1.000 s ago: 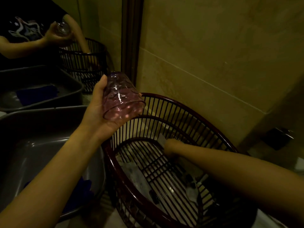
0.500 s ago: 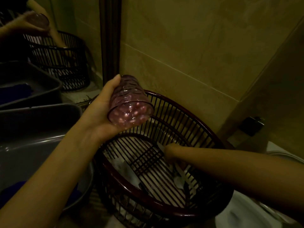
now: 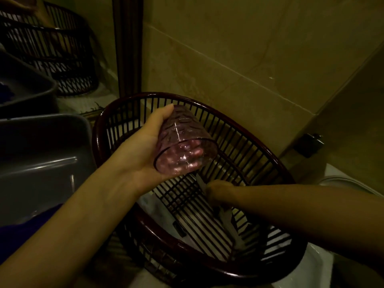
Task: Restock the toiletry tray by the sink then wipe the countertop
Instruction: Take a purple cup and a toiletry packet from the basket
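The dark red oval slatted plastic basket [image 3: 245,129], the toiletry tray in this job, takes up the middle of the view on the pale bench [image 3: 311,265], pushed into the corner against the beige tiled wall [image 3: 239,38], its long axis running from the far left near the mirror frame to the near right. Touching or just beside its left rim stands a grey plastic tub [image 3: 41,154], holding something blue at its near edge. Above the far-left half of the basket the left hand [image 3: 141,152] is wrapped around a pink dimpled see-through tumbler [image 3: 182,146], thumb along the top, the cup tipped on its side with its open mouth toward the camera and downward. The right hand [image 3: 216,189] reaches down inside the basket toward its floor; its fingers are hidden behind the wrist, so whether they are closed on anything cannot be told, though pale wrapped packets [image 3: 226,220] lie just beneath it. The tumbler hangs directly over open basket floor to the left of that right hand, so I judge the left hand alone is placed to set it down, after righting it.
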Demonstrator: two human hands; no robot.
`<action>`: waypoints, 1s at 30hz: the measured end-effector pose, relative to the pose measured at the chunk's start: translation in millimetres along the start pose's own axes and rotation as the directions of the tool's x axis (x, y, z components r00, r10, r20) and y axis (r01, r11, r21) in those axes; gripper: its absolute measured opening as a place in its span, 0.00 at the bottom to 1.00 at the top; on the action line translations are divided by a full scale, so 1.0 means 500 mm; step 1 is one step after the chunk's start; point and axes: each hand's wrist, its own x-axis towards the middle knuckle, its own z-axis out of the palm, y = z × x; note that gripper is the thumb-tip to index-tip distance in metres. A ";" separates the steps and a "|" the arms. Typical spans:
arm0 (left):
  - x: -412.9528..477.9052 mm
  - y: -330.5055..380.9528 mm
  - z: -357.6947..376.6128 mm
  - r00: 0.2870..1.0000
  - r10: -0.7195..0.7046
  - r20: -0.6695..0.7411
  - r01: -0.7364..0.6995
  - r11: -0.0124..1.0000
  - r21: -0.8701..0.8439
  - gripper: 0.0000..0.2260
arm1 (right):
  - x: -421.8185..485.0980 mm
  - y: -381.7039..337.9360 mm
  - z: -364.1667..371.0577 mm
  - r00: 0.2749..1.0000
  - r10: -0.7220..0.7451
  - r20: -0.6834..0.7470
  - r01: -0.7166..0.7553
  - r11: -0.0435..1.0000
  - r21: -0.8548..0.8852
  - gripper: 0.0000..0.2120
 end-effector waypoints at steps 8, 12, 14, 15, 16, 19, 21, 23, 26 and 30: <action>0.029 0.013 -0.015 0.994 0.014 -0.108 -0.011 1.000 0.026 0.16 | 0.037 -0.007 0.006 0.997 0.070 0.018 -0.071 0.996 0.057 0.17; 0.014 0.009 -0.038 0.999 -0.012 -0.040 0.012 1.000 -0.020 0.16 | 0.033 -0.011 -0.017 0.991 0.096 -0.097 -0.065 0.958 0.279 0.29; 0.014 0.016 -0.034 0.999 -0.009 -0.052 0.008 1.000 -0.017 0.16 | 0.026 -0.013 -0.043 0.989 0.089 -0.118 -0.044 0.938 0.344 0.31; 0.013 0.020 -0.031 0.998 -0.002 -0.060 0.001 1.000 -0.017 0.15 | 0.024 -0.013 -0.058 0.989 0.092 -0.115 -0.043 0.927 0.374 0.30; 0.011 0.025 -0.028 0.998 0.012 -0.068 -0.013 1.000 -0.016 0.15 | 0.019 -0.015 -0.072 0.988 0.091 -0.123 -0.037 0.921 0.387 0.29; 0.003 0.047 -0.016 0.996 0.063 -0.059 -0.062 0.998 0.013 0.14 | -0.005 -0.018 -0.123 0.989 0.000 -0.150 0.062 0.912 0.407 0.23; -0.002 0.067 -0.006 0.992 0.109 -0.065 -0.105 0.993 0.059 0.14 | -0.032 -0.008 -0.164 0.976 -0.061 -0.208 0.155 0.865 0.477 0.21; -0.008 0.090 0.004 0.981 0.172 -0.085 -0.162 0.980 0.116 0.15 | -0.073 0.012 -0.212 0.949 -0.129 -0.287 0.286 0.736 0.613 0.19; -0.024 0.123 0.013 0.953 0.281 -0.113 -0.255 0.946 0.202 0.13 | -0.155 0.036 -0.276 0.880 -0.204 -0.428 0.470 0.496 0.730 0.18; -0.061 0.161 -0.006 0.900 0.423 -0.108 -0.349 0.845 0.405 0.19 | -0.238 0.029 -0.324 0.691 -0.202 -0.694 0.721 0.123 0.682 0.08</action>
